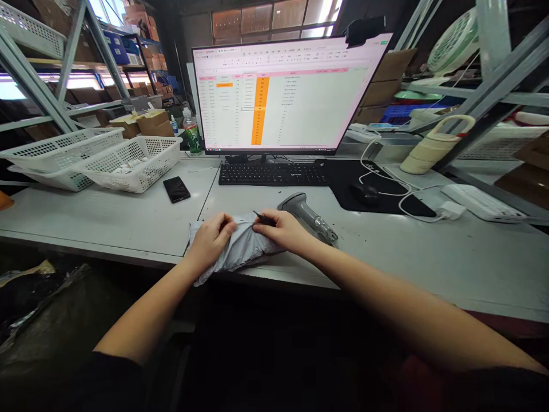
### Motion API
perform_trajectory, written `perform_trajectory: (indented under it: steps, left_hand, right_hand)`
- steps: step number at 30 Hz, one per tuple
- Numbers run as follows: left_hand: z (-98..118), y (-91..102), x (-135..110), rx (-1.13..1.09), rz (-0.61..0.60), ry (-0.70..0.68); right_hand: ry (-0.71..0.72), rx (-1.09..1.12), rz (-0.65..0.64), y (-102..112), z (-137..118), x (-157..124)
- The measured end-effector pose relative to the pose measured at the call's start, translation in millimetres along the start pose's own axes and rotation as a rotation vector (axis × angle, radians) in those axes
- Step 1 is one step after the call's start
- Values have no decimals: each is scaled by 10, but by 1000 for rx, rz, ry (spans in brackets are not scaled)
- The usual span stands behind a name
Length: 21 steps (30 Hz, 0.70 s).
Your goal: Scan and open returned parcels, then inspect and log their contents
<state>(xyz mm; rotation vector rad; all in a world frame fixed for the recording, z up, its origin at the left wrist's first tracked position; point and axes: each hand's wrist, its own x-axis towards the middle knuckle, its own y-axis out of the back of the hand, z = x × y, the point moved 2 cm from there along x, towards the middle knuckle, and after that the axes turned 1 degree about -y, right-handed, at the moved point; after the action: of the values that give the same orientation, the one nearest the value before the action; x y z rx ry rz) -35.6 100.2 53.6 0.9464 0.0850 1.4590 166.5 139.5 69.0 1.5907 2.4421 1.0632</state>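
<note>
A grey plastic mailing bag (240,252) lies on the near edge of the white desk (107,214). My left hand (211,239) presses down on its left part with the fingers curled onto the plastic. My right hand (283,229) rests on the bag's right part and pinches a thin dark pen-like tool (263,217), its tip pointing left over the bag. A grey handheld barcode scanner (306,214) lies just right of my right hand.
A black phone (176,189) lies left of the bag. White mesh baskets (128,157) stand at the back left. A keyboard (272,173), a monitor (283,94) showing a spreadsheet, a black mouse pad (343,177) with mouse and white cables sit behind.
</note>
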Motion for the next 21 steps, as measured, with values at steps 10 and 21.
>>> perform_trajectory:
  steps: [10, 21]
  left_hand:
    - [-61, 73, -2, -18, 20, 19]
    - [81, 31, 79, 183, -3, 2]
  right_hand:
    - [-38, -243, -119, 228, -154, 79]
    - [548, -1231, -88, 195, -718, -150]
